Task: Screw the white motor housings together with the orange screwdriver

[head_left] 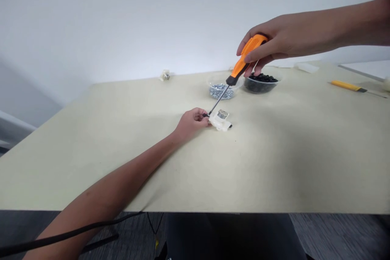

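My right hand [268,40] is closed round the orange and black handle of a screwdriver [246,55]. The shaft slants down to the left, and its tip meets a small black part by my left fingers. My left hand [193,124] rests on the table, its fingers pinched at the left end of a white plastic assembly [219,121] with a silver metal cylinder on top. A black piece sticks out of the assembly's right end. Fingers partly hide where the tip touches.
Behind the assembly stand a clear bowl of silver screws [222,91] and a clear bowl of black parts [261,84]. A yellow-handled screwdriver [347,85] lies at the right. Another small white assembly [165,75] sits near the wall. A black cable [76,231] crosses the lower left.
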